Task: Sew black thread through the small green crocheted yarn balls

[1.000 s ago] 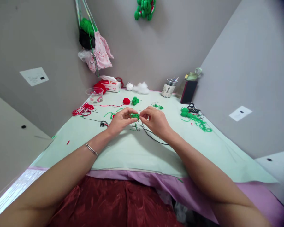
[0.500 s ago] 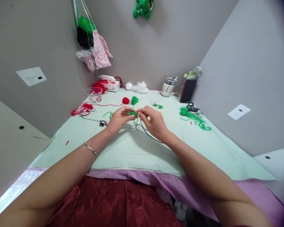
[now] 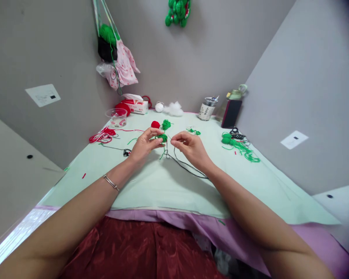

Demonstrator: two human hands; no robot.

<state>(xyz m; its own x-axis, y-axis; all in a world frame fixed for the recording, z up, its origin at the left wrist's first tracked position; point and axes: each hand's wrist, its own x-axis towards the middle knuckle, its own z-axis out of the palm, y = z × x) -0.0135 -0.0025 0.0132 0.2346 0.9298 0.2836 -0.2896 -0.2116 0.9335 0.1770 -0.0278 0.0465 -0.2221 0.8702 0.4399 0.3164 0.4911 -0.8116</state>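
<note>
Left hand (image 3: 145, 146) clamps a green piece (image 3: 162, 137), right hand (image 3: 190, 145) a needle (image 3: 170, 137) — red ball (image 3: 155, 124) behind, black yarn (image 3: 203, 177) below.

Green piece (image 3: 163, 138), centre of frame: yarn, matt, rough. Bracelet (image 3: 111, 182), lower left of centre: metal, polished, glossy. Garment (image 3: 128, 248), bottom centre: dark red cloth; I see a satiny sheen. Table cover (image 3: 168, 190): smooth, matt; cloth or plastic, cannot tell. Tub (image 3: 113, 123), upper left: clear plastic, glossy. Stuffing (image 3: 174, 109), upper centre: white fibre, fluffy.
</note>
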